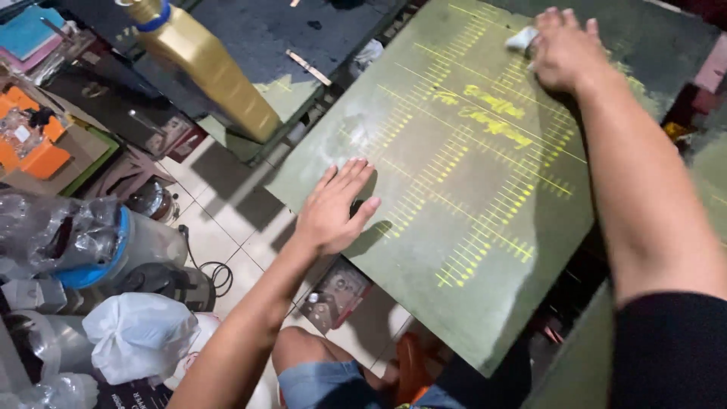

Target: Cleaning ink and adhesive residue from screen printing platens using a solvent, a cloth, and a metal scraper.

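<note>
Left hand (pixel 333 208) lies flat, fingers spread, on the near-left edge of the green screen panel (pixel 454 250); grip open, holding nothing. Right hand (pixel 564 49) is at the panel's far end, fingers pressed down on a small white cloth (pixel 521 39). Panel sits tilted on the worktop (pixel 250 34), yellow line pattern (pixel 477 151) across it. Gold bottle (pixel 208 64) stands upper left.
</note>
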